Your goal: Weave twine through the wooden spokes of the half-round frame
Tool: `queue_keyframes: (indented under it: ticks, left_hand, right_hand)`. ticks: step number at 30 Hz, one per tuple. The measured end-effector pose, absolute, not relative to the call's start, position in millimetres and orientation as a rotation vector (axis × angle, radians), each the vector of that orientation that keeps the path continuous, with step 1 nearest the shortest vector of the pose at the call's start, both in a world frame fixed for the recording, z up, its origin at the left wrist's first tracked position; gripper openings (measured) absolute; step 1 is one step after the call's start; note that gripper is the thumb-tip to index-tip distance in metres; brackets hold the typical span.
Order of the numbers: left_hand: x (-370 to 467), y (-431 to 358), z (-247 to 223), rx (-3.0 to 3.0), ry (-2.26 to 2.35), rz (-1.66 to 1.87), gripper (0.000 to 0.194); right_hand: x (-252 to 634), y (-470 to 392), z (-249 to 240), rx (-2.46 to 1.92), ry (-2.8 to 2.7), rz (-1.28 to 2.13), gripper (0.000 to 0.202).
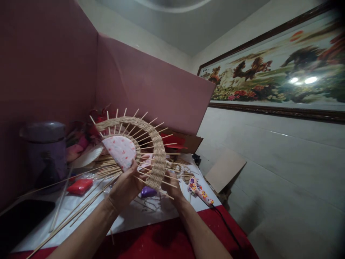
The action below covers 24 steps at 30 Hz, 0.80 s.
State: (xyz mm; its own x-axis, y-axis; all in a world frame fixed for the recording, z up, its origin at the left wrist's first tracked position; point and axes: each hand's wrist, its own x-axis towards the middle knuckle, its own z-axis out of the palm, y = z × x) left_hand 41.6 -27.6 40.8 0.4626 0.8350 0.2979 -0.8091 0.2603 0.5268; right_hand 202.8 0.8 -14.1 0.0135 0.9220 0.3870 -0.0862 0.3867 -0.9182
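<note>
A half-round woven fan (159,154) with thin sticks radiating outward is held up above the table. Its centre is a white half-disc (120,149) with pinkish-red spots, edged by a narrow woven band. My left hand (126,185) grips the fan at the lower end of the half-disc, thumb on the front. At the lower right end of the woven band, my right hand (172,187) holds the fan from behind, with most of its fingers hidden. A purple packet (148,191) lies on the table beneath, between the hands.
A flower-patterned glue gun (199,190) with a black cord lies at right. Long thin sticks (88,201), a red packet (80,186) and a dark flat object (27,219) are at left. Behind stand a purple container (47,154) and pink panels (151,86).
</note>
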Motion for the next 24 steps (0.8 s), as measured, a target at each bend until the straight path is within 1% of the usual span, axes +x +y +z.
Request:
queue_keyframes:
  ticks: [2, 5, 7, 11, 13, 19, 21, 24]
  left_hand:
    - [38, -26, 42, 0.679, 0.053, 1.169, 0.035]
    - [32, -23, 45, 0.673, 0.060, 1.239, 0.033]
    - [28, -22, 47, 0.683, 0.059, 1.249, 0.033]
    - [23, -23, 53, 0.703, 0.013, 1.263, 0.034]
    - [21, -23, 56, 0.700, -0.011, 1.280, 0.035]
    - [14, -22, 64, 0.656, 0.014, 1.356, 0.036]
    - [11, -22, 68, 0.669, 0.012, 1.383, 0.036]
    - [7, -24, 76, 0.709, -0.009, 1.400, 0.036]
  right_hand:
    - [212, 6, -7, -0.924, -1.381, 1.019, 0.027]
    - [230, 16, 3, -0.975, -1.481, 0.904, 0.025]
    - [241, 21, 9, -1.082, -1.628, 0.726, 0.022]
    - [257, 21, 21, -1.573, -1.887, 0.196, 0.013]
    - [264, 19, 31, -1.733, -1.866, 0.051, 0.016]
    - [294, 16, 80, -1.986, -1.556, -0.163, 0.023]
    - [307, 18, 97, -2.020, -1.496, -0.196, 0.023]
    - [326, 21, 114, -2.049, -1.454, -0.153, 0.018]
